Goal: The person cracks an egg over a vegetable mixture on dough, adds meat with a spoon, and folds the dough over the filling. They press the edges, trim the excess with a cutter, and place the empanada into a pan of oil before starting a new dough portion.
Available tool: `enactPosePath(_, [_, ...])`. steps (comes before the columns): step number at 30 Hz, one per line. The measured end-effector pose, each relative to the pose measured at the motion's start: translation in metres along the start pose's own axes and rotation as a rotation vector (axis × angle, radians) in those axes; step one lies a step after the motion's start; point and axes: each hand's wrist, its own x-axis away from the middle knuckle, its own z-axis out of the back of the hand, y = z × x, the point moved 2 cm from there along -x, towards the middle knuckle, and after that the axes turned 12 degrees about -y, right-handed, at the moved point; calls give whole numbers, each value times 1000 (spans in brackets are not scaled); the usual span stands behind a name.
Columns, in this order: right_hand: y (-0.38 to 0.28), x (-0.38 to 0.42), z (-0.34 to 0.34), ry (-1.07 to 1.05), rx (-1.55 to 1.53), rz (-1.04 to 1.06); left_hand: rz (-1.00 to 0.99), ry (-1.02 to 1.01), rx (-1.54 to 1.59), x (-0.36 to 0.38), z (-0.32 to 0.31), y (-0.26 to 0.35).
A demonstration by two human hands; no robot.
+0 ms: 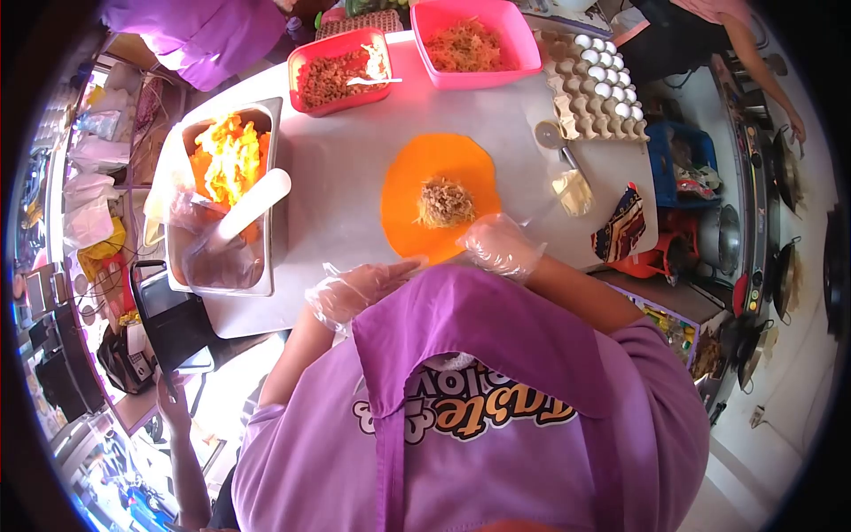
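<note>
A round orange wrapper [408, 191] lies flat on the metal table, with a mound of shredded filling topped with minced meat [446, 203] near its middle. Both hands wear clear plastic gloves. My left hand [359, 288] is at the wrapper's near edge, its fingers stretched out and close together, partly hidden by the purple apron. On the near right edge, my right hand [503, 246] has its fingers curled closed, seemingly pinching the wrapper's rim.
A steel pan [277, 213] with orange food and a white-handled tool stands left. Pink tubs of minced meat [341, 105] and shreds [523, 75] sit at the back, beside egg trays [572, 102]. A scoop [576, 160] and patterned cloth [620, 224] lie right. Other people stand nearby.
</note>
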Motion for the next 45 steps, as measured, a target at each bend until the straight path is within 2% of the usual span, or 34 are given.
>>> enactPosePath(4, [10,3,-16,47,-2,46,-107,28,-200,-10,41,3])
enactPosePath(6, [15,1,-22,-8,-157,-74,-354,211,-118,-33,66,18])
enactPosePath(8, [8,3,-15,21,-162,-29,-345,215,-193,-78,93,-10])
enactPosePath(10, [8,6,-9,59,-162,2,-343,204,-276,-97,92,-8])
enactPosePath(12, [11,4,-8,-57,-51,10,-307,256,-592,-107,85,-7])
enactPosePath(16, [13,4,-7,-35,-78,13,-407,170,-509,-118,81,-18])
enactPosePath(17, [14,3,-8,31,-96,28,-407,167,-512,-119,81,-17])
enactPosePath(19, [14,2,-8,97,-121,47,-424,92,-106,-111,77,-6])
enactPosePath(23, [13,-1,11,-10,-90,10,-446,96,-95,-86,84,12])
enactPosePath(25, [19,-6,15,-81,-78,-11,-568,214,-209,-67,91,22])
enactPosePath(26, [26,-11,14,-128,-164,-24,-565,216,-207,-54,88,28])
enactPosePath(28, [34,-22,22,-175,-250,-36,-199,389,-460,-18,69,54])
enactPosePath(29, [33,-27,32,-278,-319,-131,-131,538,-745,-11,65,60])
enactPosePath(30, [36,-32,36,-383,-389,-227,-129,538,-742,-5,56,64])
enactPosePath(32, [42,-39,43,-403,-453,-251,-456,705,-1039,8,30,81])
enactPosePath(33, [40,-40,52,-417,-472,-271,-515,748,-1085,11,20,87])
enactPosePath(34, [40,-42,57,-430,-490,-290,-513,750,-1082,9,13,85])
enactPosePath(36, [44,-48,59,-409,-481,-272,-765,671,-1048,3,3,76])
enactPosePath(37, [45,-50,61,-423,-491,-295,-719,570,-961,-4,5,63])
enactPosePath(40, [45,-53,63,-424,-461,-300,-683,504,-919,-26,12,26])
enactPosePath(41, [44,-53,64,-409,-425,-286,-689,476,-1160,-30,18,15])
enactPosePath(42, [43,-52,65,-411,-424,-288,-691,476,-1156,-26,16,20])
enactPosePath(44, [33,-48,67,-398,-341,-210,-713,709,-1040,-10,8,36])
enactPosePath(45, [30,-47,66,-403,-341,-208,-679,667,-896,-1,12,36])
